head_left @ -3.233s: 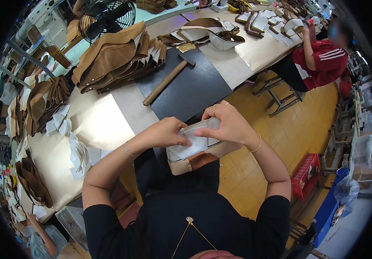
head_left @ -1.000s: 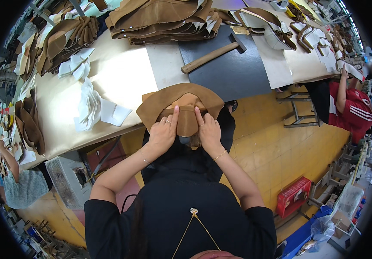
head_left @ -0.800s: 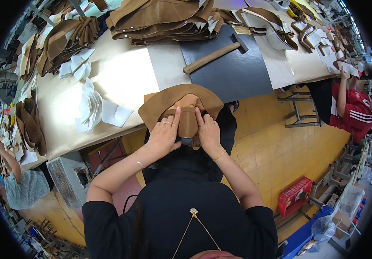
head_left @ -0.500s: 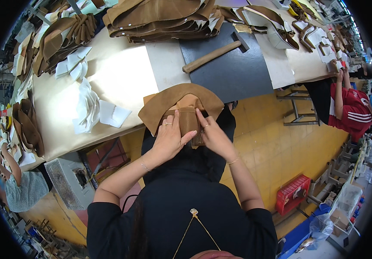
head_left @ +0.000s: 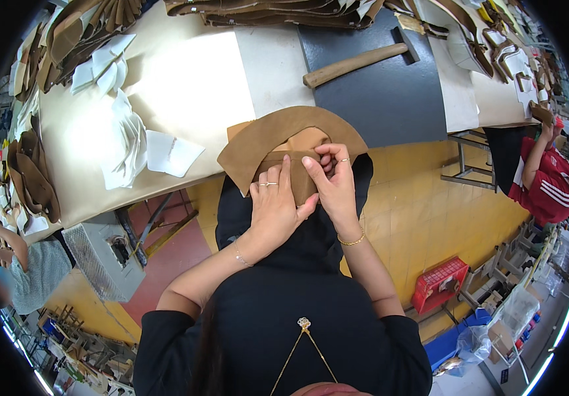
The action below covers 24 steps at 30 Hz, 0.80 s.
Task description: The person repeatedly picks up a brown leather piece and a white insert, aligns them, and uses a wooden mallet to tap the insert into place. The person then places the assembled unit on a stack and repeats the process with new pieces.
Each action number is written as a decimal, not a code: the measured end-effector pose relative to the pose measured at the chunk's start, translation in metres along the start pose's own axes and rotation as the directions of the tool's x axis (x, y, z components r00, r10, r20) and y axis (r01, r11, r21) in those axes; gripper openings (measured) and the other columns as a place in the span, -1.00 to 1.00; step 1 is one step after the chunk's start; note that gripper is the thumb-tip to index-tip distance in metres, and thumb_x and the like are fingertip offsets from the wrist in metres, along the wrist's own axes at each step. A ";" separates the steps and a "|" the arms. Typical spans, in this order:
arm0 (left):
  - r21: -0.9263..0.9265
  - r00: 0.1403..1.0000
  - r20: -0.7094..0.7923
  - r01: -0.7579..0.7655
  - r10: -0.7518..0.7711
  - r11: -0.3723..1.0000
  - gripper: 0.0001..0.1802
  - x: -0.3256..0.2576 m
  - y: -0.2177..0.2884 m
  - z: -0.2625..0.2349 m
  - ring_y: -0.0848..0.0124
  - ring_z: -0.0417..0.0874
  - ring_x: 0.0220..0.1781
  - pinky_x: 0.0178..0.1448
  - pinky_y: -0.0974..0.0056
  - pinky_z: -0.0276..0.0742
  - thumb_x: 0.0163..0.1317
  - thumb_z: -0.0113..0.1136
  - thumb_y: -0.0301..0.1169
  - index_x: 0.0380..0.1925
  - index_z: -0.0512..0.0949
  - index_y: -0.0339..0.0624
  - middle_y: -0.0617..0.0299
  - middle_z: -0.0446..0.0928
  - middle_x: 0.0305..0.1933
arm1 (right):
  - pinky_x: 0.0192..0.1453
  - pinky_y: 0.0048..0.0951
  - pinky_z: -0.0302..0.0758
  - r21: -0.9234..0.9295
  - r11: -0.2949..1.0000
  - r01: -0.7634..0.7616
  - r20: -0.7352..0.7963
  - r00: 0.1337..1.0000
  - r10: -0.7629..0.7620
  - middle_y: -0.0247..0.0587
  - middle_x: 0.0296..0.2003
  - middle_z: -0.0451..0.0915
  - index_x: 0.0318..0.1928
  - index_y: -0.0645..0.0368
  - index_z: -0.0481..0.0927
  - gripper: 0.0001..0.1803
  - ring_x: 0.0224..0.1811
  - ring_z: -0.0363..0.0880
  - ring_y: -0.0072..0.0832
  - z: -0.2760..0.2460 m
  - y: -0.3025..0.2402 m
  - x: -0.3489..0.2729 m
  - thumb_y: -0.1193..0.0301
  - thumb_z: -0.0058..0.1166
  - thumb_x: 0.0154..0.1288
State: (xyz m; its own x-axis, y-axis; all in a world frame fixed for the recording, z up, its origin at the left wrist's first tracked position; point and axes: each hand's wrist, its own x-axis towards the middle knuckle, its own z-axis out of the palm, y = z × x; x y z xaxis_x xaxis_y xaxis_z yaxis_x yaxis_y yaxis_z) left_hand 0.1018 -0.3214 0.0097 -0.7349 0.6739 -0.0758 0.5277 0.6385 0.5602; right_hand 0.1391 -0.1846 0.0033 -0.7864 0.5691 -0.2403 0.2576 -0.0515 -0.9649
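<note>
A brown suede-like shoe-upper piece (head_left: 251, 148) with a wide curved edge and a tan inner side rests over my lap, at the table's front edge. My left hand (head_left: 274, 208) holds its near part, with the index finger laid along a folded seam and the thumb at the lower edge. On the same fold, my right hand (head_left: 336, 188) pinches the material between thumb and curled fingers, near the opening where the tan side shows. Part of the piece under both hands is hidden.
A wooden-handled hammer (head_left: 357, 65) lies on the dark board (head_left: 390, 109). White cut pieces (head_left: 126, 148) lie on the table's left, with brown stacks (head_left: 278, 13) behind. A person in red (head_left: 548, 178) works at far right, another (head_left: 37, 274) at far left. A red crate (head_left: 439, 284) stands on the floor.
My right hand has gone from a pointing index finger on the seam to a pinch with the thumb on top. The left hand stays on the piece. The whole view has shifted.
</note>
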 end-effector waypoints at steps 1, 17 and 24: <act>0.011 1.000 0.000 0.003 -0.003 1.000 0.00 -0.001 0.000 0.001 0.06 0.38 0.08 0.08 0.04 0.29 0.12 0.33 0.06 0.34 0.23 -0.50 -0.06 0.36 0.09 | -0.13 -0.58 0.34 0.001 1.000 -0.011 -0.013 1.000 0.011 -0.42 -0.26 0.33 -0.07 0.18 0.49 -0.66 -0.26 0.23 -0.61 0.002 0.002 -0.001 0.29 0.31 0.30; 0.054 0.998 -0.053 0.038 -0.036 0.998 -0.03 -0.004 0.005 0.006 0.06 0.37 0.11 0.10 0.02 0.24 0.12 0.34 0.05 0.33 0.25 -0.45 -0.05 0.36 0.10 | -0.11 -0.60 0.31 -0.203 0.978 0.045 0.030 0.999 -0.039 -0.39 -0.26 0.24 -0.01 0.17 0.34 -0.55 -0.24 0.20 -0.63 0.000 -0.009 0.009 0.34 0.33 0.27; -0.039 0.993 -0.002 0.114 -0.114 0.993 -0.10 -0.004 0.011 0.003 0.07 0.34 0.19 0.23 0.01 0.21 0.24 0.27 0.02 0.36 0.20 -0.42 -0.04 0.31 0.17 | 0.09 -0.22 0.42 -0.674 0.691 0.261 -0.180 0.849 -0.497 -0.01 -0.12 0.45 0.05 0.14 0.54 -0.58 -0.08 0.46 -0.14 -0.058 -0.048 0.149 0.06 -0.04 0.49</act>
State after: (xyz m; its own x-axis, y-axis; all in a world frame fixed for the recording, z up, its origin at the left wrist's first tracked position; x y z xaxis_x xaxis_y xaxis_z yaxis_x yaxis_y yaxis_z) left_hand 0.1114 -0.3158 0.0140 -0.7913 0.5959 -0.1371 0.4236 0.6959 0.5799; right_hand 0.0423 -0.0504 0.0196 -0.6941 0.6567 0.2948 0.3512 0.6665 -0.6577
